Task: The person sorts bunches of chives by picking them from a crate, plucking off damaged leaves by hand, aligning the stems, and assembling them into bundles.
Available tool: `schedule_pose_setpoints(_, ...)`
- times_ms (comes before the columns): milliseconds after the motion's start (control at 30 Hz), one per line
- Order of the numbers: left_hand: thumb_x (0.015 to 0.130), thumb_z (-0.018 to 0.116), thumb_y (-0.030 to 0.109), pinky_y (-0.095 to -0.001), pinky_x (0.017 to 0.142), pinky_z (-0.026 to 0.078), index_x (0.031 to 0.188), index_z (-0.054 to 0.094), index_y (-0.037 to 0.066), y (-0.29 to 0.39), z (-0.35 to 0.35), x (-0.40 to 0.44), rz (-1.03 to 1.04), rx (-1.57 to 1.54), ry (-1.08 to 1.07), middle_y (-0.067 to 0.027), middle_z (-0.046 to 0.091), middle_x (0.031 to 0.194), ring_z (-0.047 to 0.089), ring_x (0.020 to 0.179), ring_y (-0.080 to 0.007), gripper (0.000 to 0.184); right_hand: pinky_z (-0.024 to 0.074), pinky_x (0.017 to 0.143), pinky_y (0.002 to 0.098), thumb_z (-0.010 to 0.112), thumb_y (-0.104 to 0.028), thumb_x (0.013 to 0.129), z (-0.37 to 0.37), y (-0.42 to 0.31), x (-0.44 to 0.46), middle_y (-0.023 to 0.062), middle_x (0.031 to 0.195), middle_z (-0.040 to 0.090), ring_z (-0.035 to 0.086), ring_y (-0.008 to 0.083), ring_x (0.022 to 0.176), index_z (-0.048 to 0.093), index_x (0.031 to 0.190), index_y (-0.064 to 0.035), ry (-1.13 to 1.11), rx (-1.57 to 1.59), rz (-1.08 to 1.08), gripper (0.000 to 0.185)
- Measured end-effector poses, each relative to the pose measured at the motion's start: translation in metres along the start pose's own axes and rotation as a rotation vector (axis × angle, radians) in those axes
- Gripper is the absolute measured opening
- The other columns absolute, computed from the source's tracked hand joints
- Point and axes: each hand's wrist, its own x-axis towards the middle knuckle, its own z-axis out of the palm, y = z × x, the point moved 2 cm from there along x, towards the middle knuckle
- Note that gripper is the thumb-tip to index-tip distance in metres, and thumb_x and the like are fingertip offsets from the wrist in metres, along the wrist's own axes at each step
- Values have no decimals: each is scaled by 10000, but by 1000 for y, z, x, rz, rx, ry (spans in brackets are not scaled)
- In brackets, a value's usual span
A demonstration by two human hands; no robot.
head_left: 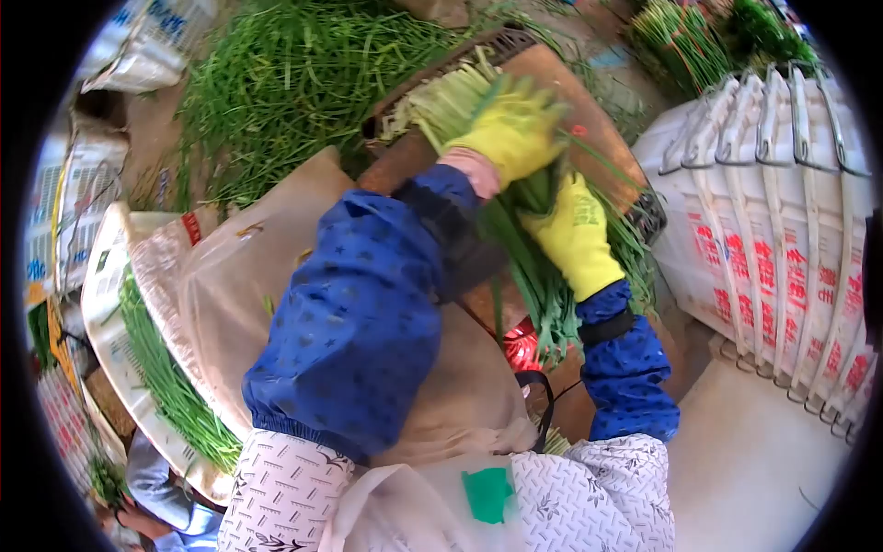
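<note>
A bunch of long leafy green stalks (529, 258) lies across a worn board, its pale ends toward the upper left and its leaves hanging toward me. My left hand (515, 129), in a yellow glove with green on the fingers, rests over the stalks with its fingers stretched out, slightly blurred. Lower and to the right, my right hand (575, 235), also in a yellow glove, is closed around the leafy part of the bunch. More pale stalks (441, 101) lie beyond my left wrist. The palm sides of both hands are hidden.
A dark crate with the brown board (589, 120) stands in front of me. Loose greens (285, 83) are heaped at upper left. White bags with red print (763, 230), held by metal hooks, stand at right. A white basket (101, 294) holds greens at left. Another person's arm (147, 520) shows at lower left.
</note>
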Motion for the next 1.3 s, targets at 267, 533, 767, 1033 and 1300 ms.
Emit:
schedule_pose_setpoints(267, 849, 549, 347, -423, 992, 336, 1050, 635, 95, 0, -5, -11, 181, -37, -248, -74, 620, 980, 545, 992, -277, 334, 382, 934, 472, 682, -480, 722, -52, 10, -8, 245, 1222, 492, 479, 408, 1111, 399, 1338, -55, 268, 114, -118, 800)
schedule_pose_setpoints(533, 850, 533, 394, -409, 908, 382, 971, 653, 101, -11, -21, -11, 135, 24, -191, -80, 639, 879, 583, 911, -268, 339, 293, 1010, 491, 738, -588, 592, 16, 8, -7, 236, 1292, 419, 391, 393, 1203, 261, 1401, -5, 46, 37, -53, 1105)
schedule_pose_setpoints(767, 878, 458, 471, -441, 919, 414, 1042, 643, 125, -100, -16, 10, -318, -208, 186, -152, 646, 985, 586, 968, -352, 426, 310, 995, 479, 766, -548, 579, 6, 4, -8, 217, 1263, 439, 408, 382, 1185, 274, 1399, -23, 111, 102, -100, 1091)
schedule_pose_setpoints(1033, 833, 584, 402, -414, 920, 424, 1123, 622, 70, -86, -40, 7, -164, 125, 47, -163, 629, 1054, 566, 1042, -336, 442, 343, 946, 500, 752, -563, 574, 1, 6, -7, 240, 1278, 435, 439, 418, 1149, 232, 1423, -53, 65, 145, -117, 1119)
schedule_pose_setpoints(1300, 820, 586, 286, -434, 1077, 271, 1264, 508, 111, -9, -17, -30, 413, 47, -223, -108, 509, 1266, 429, 1206, -310, 485, 308, 993, 508, 729, -596, 564, 6, -1, -13, 271, 1303, 414, 420, 405, 1177, 298, 1352, 74, 47, 75, -15, 1121)
